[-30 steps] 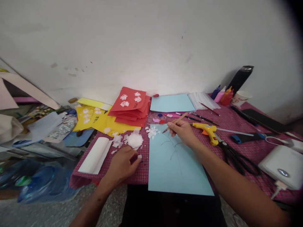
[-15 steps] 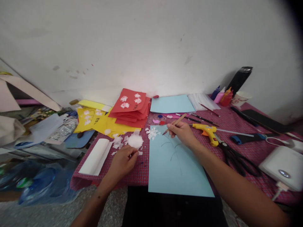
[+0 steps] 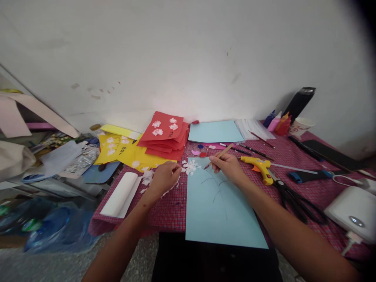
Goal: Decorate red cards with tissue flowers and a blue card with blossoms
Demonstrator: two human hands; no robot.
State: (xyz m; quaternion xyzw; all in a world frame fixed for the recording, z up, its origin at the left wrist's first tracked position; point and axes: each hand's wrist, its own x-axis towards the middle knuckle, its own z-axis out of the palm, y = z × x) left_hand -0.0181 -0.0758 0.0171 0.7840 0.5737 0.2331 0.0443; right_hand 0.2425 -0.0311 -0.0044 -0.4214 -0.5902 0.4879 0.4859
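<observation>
My right hand (image 3: 226, 166) grips a flat wooden stick (image 3: 225, 151) with a dark tip, which points down at the top of a light blue sheet (image 3: 226, 227). Thin dark curved lines run across that sheet. Just left of the stick's tip, a white paper flower (image 3: 192, 167) lies on the sheet's upper left corner and past its edge. My left hand (image 3: 166, 177) is close beside the flower, thumb and fingers pinched together; whatever they may hold is too small to tell. White paper scraps (image 3: 147, 176) lie under and beside this hand.
A folded white paper roll (image 3: 121, 194) lies at left. Behind are yellow sheets (image 3: 141, 159) and red cards (image 3: 164, 133) with flowers. On the right lie a yellow glue gun (image 3: 260, 166), black scissors (image 3: 296, 199), a white box-shaped device (image 3: 352, 211), paint bottles (image 3: 274, 121) and a black flask (image 3: 299, 103).
My left hand has moved up and right from the white paper scraps toward the flower. My right hand keeps the stick at nearly the same spot.
</observation>
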